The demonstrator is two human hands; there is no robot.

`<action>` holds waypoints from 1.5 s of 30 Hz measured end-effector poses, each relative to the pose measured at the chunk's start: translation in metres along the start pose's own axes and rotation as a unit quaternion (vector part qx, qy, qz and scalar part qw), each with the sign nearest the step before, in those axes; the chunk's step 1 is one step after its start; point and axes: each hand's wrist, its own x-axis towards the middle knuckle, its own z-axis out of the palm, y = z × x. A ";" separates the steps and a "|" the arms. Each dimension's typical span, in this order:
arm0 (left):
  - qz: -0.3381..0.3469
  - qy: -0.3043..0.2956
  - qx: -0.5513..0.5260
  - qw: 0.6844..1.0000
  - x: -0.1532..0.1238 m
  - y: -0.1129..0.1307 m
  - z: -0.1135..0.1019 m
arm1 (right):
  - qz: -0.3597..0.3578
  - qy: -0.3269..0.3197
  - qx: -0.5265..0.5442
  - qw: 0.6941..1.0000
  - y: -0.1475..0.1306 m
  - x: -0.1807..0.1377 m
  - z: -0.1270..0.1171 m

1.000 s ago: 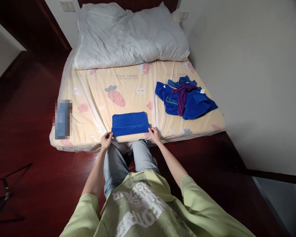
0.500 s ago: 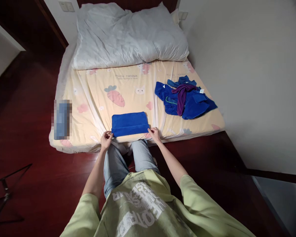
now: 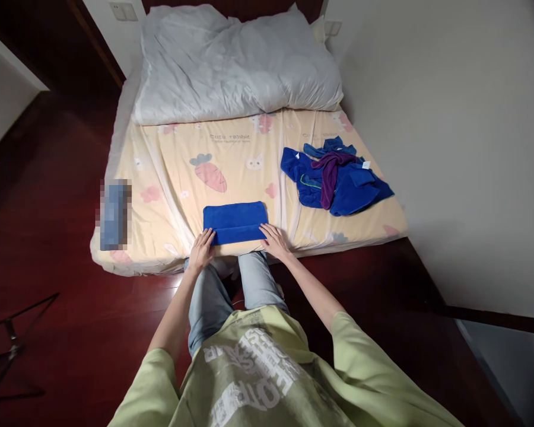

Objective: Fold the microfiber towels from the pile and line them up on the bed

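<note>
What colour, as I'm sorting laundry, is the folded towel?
The folded towel is plain royal blue; head view shows it.

A: Folded towel [image 3: 235, 220], colour?
B: Royal blue, plain. Bedsheet [image 3: 169, 178]: pale yellow, carrot-and-rabbit print.
A: Cloth pile [image 3: 353, 191]?
B: Blue, with one purple cloth [image 3: 328, 175]. Duvet [image 3: 235, 65]: plain white. Floor [image 3: 48, 249]: dark red wood. T-shirt [image 3: 249, 376]: light green, white lettering.

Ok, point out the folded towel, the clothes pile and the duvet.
folded towel [image 3: 235, 220], head view, its middle.
clothes pile [image 3: 352, 191], head view, blue cloth at right.
duvet [image 3: 235, 65], head view, its middle.
</note>
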 end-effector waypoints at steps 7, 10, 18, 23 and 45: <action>-0.035 -0.023 0.086 0.995 0.017 0.003 0.009 | 0.026 -0.030 -0.048 0.998 0.007 0.015 0.007; -0.023 -0.036 0.110 0.993 0.011 0.002 0.005 | 0.028 -0.035 -0.053 0.998 0.008 0.009 0.004; -0.006 -0.019 0.014 1.000 -0.023 -0.010 0.007 | 0.034 0.015 0.073 0.997 0.015 -0.027 0.010; -0.042 0.038 -0.111 0.992 -0.009 -0.017 0.006 | 0.129 0.089 0.189 0.969 0.020 -0.011 0.018; -0.280 0.109 -0.211 0.930 0.011 -0.003 -0.008 | 0.272 0.191 0.301 0.894 0.022 0.011 0.026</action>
